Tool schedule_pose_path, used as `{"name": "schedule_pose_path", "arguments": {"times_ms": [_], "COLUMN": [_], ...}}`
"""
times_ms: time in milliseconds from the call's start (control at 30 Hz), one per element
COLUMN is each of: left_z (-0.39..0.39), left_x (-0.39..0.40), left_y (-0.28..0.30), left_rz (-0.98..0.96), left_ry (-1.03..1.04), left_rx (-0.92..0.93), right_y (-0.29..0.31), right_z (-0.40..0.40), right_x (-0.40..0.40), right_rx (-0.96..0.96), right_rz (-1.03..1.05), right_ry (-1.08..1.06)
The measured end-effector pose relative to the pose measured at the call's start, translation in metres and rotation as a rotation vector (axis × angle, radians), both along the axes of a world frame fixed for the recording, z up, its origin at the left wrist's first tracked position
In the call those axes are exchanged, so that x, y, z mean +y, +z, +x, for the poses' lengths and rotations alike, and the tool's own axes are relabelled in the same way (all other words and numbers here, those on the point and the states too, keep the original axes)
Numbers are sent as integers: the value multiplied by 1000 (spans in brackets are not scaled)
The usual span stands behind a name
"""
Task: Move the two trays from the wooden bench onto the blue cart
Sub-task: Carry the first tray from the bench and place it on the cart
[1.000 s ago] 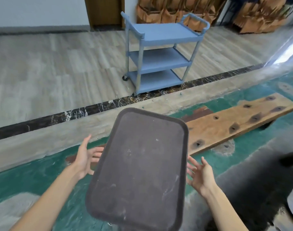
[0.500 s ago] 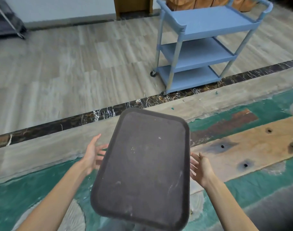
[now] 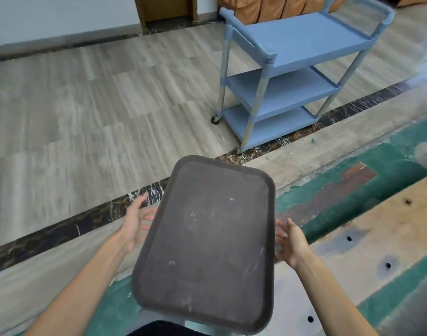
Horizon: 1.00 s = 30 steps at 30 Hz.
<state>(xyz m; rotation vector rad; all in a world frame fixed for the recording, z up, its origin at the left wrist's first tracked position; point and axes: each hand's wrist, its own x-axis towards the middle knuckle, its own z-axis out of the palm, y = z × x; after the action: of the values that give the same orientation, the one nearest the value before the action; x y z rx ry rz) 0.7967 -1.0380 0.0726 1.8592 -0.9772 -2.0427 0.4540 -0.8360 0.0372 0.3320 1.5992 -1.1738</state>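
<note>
Pale wood-grain plank floor [image 3: 86,105] across the left and top, matte and streaked, cut by a dark marbled stone strip [image 3: 69,229] running from 8 o'clock up toward 3 o'clock.

Left hand [image 3: 134,223] at about 8 o'clock of the tray, palm turned inward, fingers spread and reaching under the tray's left long edge; open, not curled around anything. Contact with the underside hidden, so cannot tell whether touching.

Tray [image 3: 205,243] held up in mid-frame between both hands, above the floor, tilted with its far short edge toward 12 o'clock. Rounded rectangle, dark brown-grey, raised rim, rough matte inside, scuffed and flecked with pale marks. Only this one tray in view.

Right hand [image 3: 290,243] at about 3 o'clock of the tray, also open, fingers splayed toward the right long edge, fingertips lost behind the rim; grip cannot be told.

Cart [image 3: 304,40] at 1 o'clock, well apart from the tray: smooth blue plastic, three flat shelves with low lips, round posts, a black caster at the near left corner, all shelves bare.

Bench [image 3: 389,226] at 4 o'clock: flat worn plank, pale and stained, with dark round holes, lying over patchy green-painted ground [image 3: 353,190].
</note>
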Motion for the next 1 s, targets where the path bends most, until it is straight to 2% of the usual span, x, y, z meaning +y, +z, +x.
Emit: {"name": "schedule_pose_path", "arguments": {"times_ms": [233, 467, 633, 800, 1000], "left_z": [-41, -168, -292, -427, -557], "left_x": [-121, -188, -221, -253, -286], "left_y": [28, 36, 42, 41, 58], "left_rz": [-2, -13, -23, -94, -102], "left_ry": [-126, -323, -437, -481, -517], "left_rx": [25, 96, 158, 162, 222], "right_y": [29, 58, 56, 44, 64], "right_z": [-17, -89, -184, -303, -421], "right_x": [-71, -90, -101, -126, -147], "right_rx": [8, 125, 165, 181, 230], "right_rz": [-22, 12, -3, -16, 3], "right_ry": [-115, -286, -407, -429, -458]}}
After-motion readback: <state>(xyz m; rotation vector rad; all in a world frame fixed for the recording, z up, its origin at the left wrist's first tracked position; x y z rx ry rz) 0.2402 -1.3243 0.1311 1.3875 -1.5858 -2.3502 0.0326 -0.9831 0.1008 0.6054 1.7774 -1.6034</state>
